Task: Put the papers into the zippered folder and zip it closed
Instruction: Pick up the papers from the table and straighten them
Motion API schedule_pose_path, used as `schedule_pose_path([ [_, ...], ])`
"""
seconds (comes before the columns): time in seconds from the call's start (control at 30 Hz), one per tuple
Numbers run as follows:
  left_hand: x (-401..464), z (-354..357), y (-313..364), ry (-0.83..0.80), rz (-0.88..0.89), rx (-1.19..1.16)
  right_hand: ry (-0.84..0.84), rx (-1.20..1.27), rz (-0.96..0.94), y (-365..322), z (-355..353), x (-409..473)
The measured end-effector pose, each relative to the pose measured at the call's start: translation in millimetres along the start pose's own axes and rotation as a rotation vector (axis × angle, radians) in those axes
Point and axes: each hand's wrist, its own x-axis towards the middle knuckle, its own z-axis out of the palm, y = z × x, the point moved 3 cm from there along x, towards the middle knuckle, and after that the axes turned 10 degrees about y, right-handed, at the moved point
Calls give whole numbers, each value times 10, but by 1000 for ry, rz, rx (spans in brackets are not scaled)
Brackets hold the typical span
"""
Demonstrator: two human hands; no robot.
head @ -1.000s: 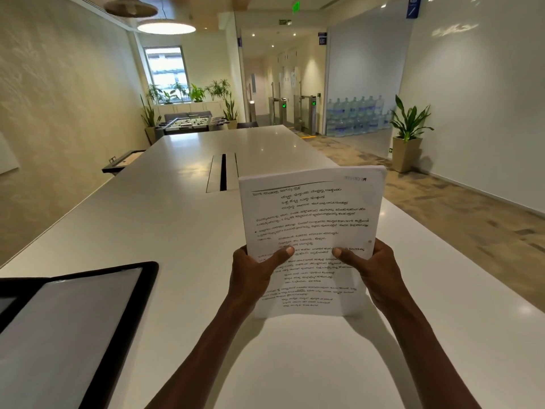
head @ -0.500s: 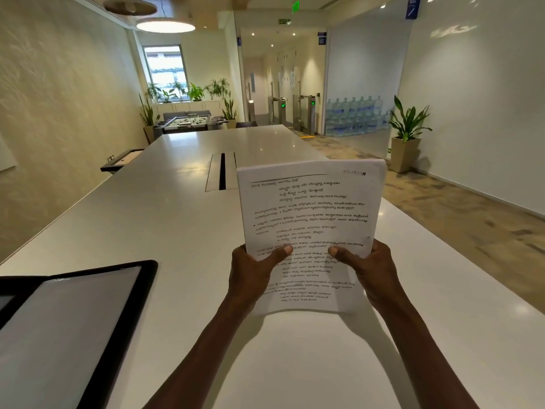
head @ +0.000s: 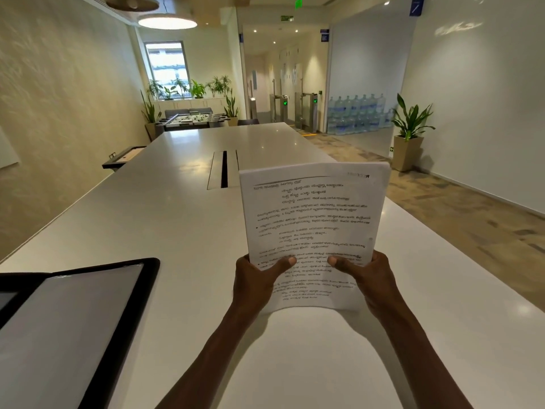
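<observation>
At far left, lying flat on the white surface [head: 153,219]: folder [head: 67,329], black border, grey translucent face, partly cut off by the frame edge. Whether open or zipped, cannot tell. Well apart from the papers.

Further back on the surface, a long cable slot [head: 224,169] near the middle, just behind the top left corner of the papers.

Right of centre: left hand [head: 256,284] gripping the lower left edge of the papers [head: 312,228], thumb lying across the printed face, other fingers hidden behind. Papers held upright, a little tilted, a thin stack of white sheets with lines of dark print facing the camera. Bottom edge close to the surface; touching or just above it, cannot tell.

Next to it: right hand [head: 368,278] gripping the lower right edge of the same stack, thumb on the front and pointing toward the left thumb, the two thumb tips near each other but apart.

At far right, on the floor beside the wall: plant [head: 411,122] in a tall pot. Behind it, water bottles [head: 358,113] stacked in rows.
</observation>
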Motion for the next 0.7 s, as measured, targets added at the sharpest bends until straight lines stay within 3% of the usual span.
schedule_pose_path([
  [0.23, 27, -11, -26, 39, 5, 25, 41, 26, 29, 28, 24, -6],
  [0.43, 19, -107, -32, 126, -3, -54, 143, 282, 68, -109, 66, 47],
  [0.53, 26, -88, 21, 155, -53, -222, 156, 441, 89, -174, 154, 47],
  [0.7, -34, 132, 136, 41, -129, -532, 106, 600, 182, -245, 382, -54],
])
